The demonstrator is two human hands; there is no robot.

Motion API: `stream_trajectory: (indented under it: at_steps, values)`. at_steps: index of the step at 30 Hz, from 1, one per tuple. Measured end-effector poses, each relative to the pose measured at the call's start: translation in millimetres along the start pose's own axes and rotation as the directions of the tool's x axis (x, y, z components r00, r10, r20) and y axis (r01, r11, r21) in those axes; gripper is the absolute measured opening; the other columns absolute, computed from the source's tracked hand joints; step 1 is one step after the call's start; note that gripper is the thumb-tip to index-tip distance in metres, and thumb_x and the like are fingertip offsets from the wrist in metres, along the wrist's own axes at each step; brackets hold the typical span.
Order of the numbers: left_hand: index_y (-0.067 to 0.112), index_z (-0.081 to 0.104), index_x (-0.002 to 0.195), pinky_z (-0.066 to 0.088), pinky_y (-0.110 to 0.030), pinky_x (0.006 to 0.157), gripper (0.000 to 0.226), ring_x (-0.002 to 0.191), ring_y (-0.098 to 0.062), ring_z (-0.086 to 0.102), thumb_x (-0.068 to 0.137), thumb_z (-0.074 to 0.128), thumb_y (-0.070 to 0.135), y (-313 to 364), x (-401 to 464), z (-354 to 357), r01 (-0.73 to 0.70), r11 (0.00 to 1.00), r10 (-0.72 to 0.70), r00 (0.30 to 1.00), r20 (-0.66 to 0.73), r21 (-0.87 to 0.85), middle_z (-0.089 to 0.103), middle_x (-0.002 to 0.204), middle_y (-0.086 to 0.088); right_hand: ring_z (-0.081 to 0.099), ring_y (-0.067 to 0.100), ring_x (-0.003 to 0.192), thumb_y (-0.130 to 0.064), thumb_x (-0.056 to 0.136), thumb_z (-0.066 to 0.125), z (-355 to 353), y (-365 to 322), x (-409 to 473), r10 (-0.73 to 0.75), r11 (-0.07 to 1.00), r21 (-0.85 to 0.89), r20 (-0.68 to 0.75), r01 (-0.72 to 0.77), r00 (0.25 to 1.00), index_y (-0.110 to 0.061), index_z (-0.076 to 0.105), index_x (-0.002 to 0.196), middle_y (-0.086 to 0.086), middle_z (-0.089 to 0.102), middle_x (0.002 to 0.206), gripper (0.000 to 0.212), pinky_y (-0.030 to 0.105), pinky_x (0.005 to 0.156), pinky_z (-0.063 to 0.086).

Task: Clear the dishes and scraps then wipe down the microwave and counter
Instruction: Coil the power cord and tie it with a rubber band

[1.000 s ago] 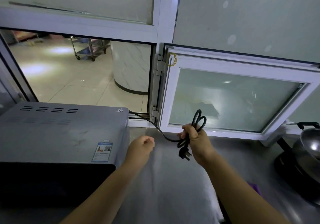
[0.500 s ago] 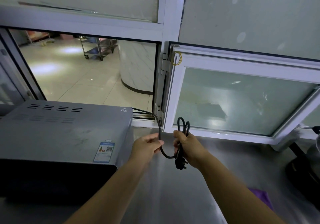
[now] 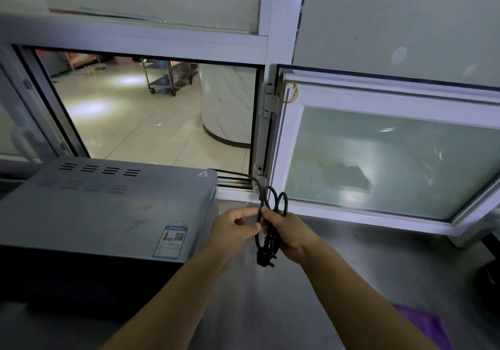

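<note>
The grey microwave (image 3: 102, 209) stands on the steel counter (image 3: 270, 295) at the left, its top facing me. Its black power cord (image 3: 273, 203) runs from behind it along the window sill and is gathered into loops. My right hand (image 3: 292, 234) grips the looped bundle, with the plug (image 3: 265, 256) hanging below the fist. My left hand (image 3: 232, 230) pinches the cord strand just left of the bundle, right beside my right hand.
A hinged window panel (image 3: 378, 157) stands swung open over the counter at the right. The open hatch (image 3: 151, 111) behind the microwave shows a tiled room with a trolley. A purple cloth (image 3: 424, 328) lies at the lower right. A dark object (image 3: 489, 276) sits at the right edge.
My left hand came from a loose fist beside the microwave to pinch the cord. My right hand lowered the bundle and moved left until the hands met. The view shifted left.
</note>
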State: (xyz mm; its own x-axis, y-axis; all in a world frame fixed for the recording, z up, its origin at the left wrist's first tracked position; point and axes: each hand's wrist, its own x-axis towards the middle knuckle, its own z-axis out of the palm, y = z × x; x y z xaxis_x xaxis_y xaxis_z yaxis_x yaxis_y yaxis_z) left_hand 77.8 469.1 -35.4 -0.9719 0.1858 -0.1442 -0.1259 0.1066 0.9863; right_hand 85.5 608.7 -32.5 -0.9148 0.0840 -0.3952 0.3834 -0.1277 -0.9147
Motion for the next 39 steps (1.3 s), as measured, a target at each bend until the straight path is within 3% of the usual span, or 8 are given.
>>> stream_trajectory:
  at_steps: [8, 15, 17, 21, 23, 27, 31, 39]
  values:
    - [0.025, 0.067, 0.111, 0.040, -0.011, 0.059, 0.035, 0.069, -0.008, 0.045, 0.080, 0.070, 0.011, 2.6, 5.2, 4.5, -0.090, 0.991, 0.091, 0.996, -0.012, 0.099, 0.044, 0.076, 0.005, 0.051, 0.017, 0.074, -0.024, 0.088, 0.062, -5.8, 0.1, 9.7, 0.040, 0.999, 0.037, -0.013, -0.040, 0.999, -0.010, 0.070, 0.084, 0.005, 0.062, 0.078, 0.017, 0.028, 0.065, 0.044]
    - [0.025, 0.053, 0.122, 0.039, -0.019, 0.063, 0.043, 0.080, -0.006, 0.052, 0.082, 0.067, 0.020, 13.7, 20.0, -13.2, -0.207, 0.918, 0.238, 0.970, -0.052, 0.338, 0.053, 0.101, 0.008, 0.061, 0.019, 0.062, -0.012, 0.087, 0.059, -9.1, -8.1, 15.3, 0.105, 0.993, 0.047, 0.113, -0.110, 0.988, 0.000, 0.062, 0.087, 0.010, 0.061, 0.071, 0.013, 0.029, 0.062, 0.049]
    - [0.026, 0.049, 0.125, 0.040, -0.018, 0.069, 0.048, 0.088, -0.008, 0.055, 0.081, 0.064, 0.016, 26.6, 27.0, -25.9, -0.395, 0.684, 0.456, 0.888, 0.064, 0.613, 0.055, 0.112, 0.007, 0.069, 0.024, 0.070, -0.008, 0.087, 0.058, -9.0, -14.1, 15.0, 0.122, 0.992, 0.014, 0.173, -0.127, 0.977, 0.004, 0.061, 0.092, 0.011, 0.068, 0.072, 0.013, 0.036, 0.070, 0.056]
    - [0.019, 0.054, 0.127, 0.044, -0.030, 0.092, 0.055, 0.112, -0.017, 0.056, 0.074, 0.054, 0.003, 50.3, 48.2, -31.6, -0.675, -0.306, 0.603, 0.408, 0.685, 0.672, 0.059, 0.124, 0.003, 0.068, 0.027, 0.067, -0.004, 0.085, 0.056, -7.1, -27.6, 14.4, 0.129, 0.986, -0.135, 0.242, -0.098, 0.962, 0.004, 0.057, 0.091, 0.009, 0.069, 0.069, 0.010, 0.041, 0.076, 0.055]
    - [0.020, 0.057, 0.125, 0.043, -0.031, 0.097, 0.049, 0.114, -0.015, 0.056, 0.079, 0.048, 0.006, 55.0, 60.4, -31.2, -0.682, -0.467, 0.534, 0.290, 0.794, 0.563, 0.060, 0.124, 0.005, 0.067, 0.024, 0.063, -0.004, 0.085, 0.056, -6.9, -35.1, 14.3, 0.119, 0.972, -0.225, 0.242, -0.063, 0.963, 0.001, 0.056, 0.089, 0.007, 0.066, 0.066, 0.006, 0.040, 0.075, 0.054]
    - [0.018, 0.066, 0.103, 0.051, -0.028, 0.082, 0.039, 0.088, -0.015, 0.061, 0.067, 0.071, 0.004, 58.3, 77.3, -28.8, -0.735, -0.493, 0.484, 0.213, 0.848, 0.466, 0.065, 0.093, 0.004, 0.065, 0.018, 0.058, -0.004, 0.083, 0.055, -0.6, -47.2, 8.9, 0.155, 0.930, -0.362, 0.223, -0.066, 0.963, -0.003, 0.057, 0.078, 0.006, 0.062, 0.064, 0.005, 0.029, 0.060, 0.053]
    - [0.014, 0.064, 0.085, 0.044, -0.022, 0.046, 0.040, 0.061, -0.013, 0.056, 0.050, 0.080, 0.002, 57.4, 79.1, -34.9, -0.804, -0.357, 0.492, 0.271, 0.827, 0.475, 0.060, 0.079, 0.000, 0.064, 0.017, 0.057, -0.003, 0.078, 0.057, 11.9, -52.4, 3.2, 0.191, 0.894, -0.440, 0.204, -0.084, 0.960, -0.004, 0.058, 0.075, 0.009, 0.061, 0.067, 0.004, 0.028, 0.062, 0.052]
    - [0.014, 0.065, 0.077, 0.050, -0.025, 0.064, 0.033, 0.068, -0.014, 0.060, 0.049, 0.081, 0.008, 54.6, 87.3, -44.0, -0.758, -0.422, 0.534, 0.236, 0.812, 0.498, 0.063, 0.071, 0.001, 0.064, 0.018, 0.065, -0.006, 0.066, 0.067, 22.8, -60.5, -2.7, 0.146, 0.881, -0.467, 0.118, -0.075, 0.982, -0.006, 0.063, 0.079, 0.006, 0.067, 0.066, 0.013, 0.026, 0.064, 0.053]
